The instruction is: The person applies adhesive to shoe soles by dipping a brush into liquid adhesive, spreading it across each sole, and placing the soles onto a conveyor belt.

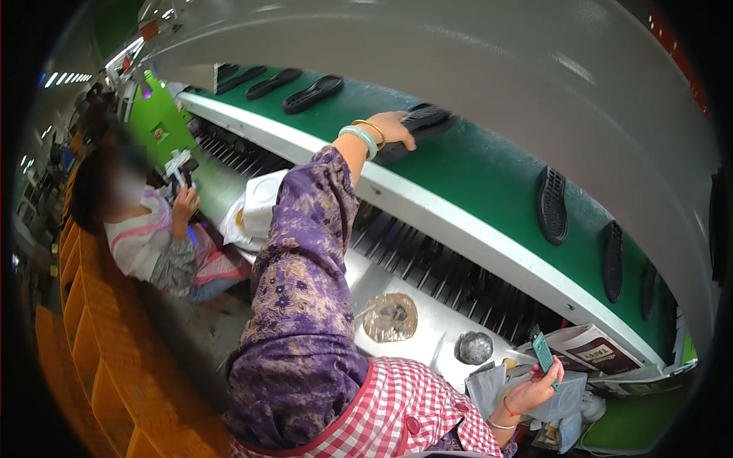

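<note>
My left hand (392, 131) stretches out over the green conveyor belt (473, 175), its fingers closed on a black shoe sole (429, 120). A dark shape under that hand is partly hidden by it. Low on the right, my right hand (537, 388) grips a small flat teal piece (543, 353) with a textured face, like a brush; its lower end shows past the fingers. More black soles lie on the belt: one (313, 94) to the left of my left hand, and another (551, 204) to its right.
A curved grey machine hood (427, 46) overhangs the belt. A white rail (458, 214) edges it. On the metal ledge sit a tan round pad (390, 317) and a clear-wrapped ball (474, 347). A co-worker (141, 229) sits at left beside orange bins (122, 366).
</note>
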{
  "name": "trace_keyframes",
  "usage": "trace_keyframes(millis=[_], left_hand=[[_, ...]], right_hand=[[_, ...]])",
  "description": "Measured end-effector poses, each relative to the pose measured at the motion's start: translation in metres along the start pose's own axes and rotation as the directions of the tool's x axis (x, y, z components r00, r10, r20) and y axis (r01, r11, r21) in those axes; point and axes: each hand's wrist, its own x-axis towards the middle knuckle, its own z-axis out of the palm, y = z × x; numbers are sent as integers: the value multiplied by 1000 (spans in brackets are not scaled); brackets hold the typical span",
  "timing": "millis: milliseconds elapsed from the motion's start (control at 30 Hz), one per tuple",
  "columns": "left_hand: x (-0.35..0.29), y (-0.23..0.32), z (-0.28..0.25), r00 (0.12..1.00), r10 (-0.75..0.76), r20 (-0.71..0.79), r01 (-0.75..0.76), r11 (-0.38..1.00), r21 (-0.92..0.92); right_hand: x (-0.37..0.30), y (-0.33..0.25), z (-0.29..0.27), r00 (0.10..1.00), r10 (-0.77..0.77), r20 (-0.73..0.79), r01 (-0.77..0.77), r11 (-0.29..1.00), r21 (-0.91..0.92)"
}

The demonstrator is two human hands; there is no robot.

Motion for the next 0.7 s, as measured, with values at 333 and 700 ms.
trace_keyframes(millis=[333, 700], left_hand=[[-253, 54, 161, 828, 435, 353, -129, 761, -636], [-311, -11, 413, 927, -308, 216, 271, 945, 184]], right_hand=[[-3, -5, -76, 996, 74, 54, -75, 997, 19], [-14, -4, -136, 980, 195, 41, -197, 980, 42]])
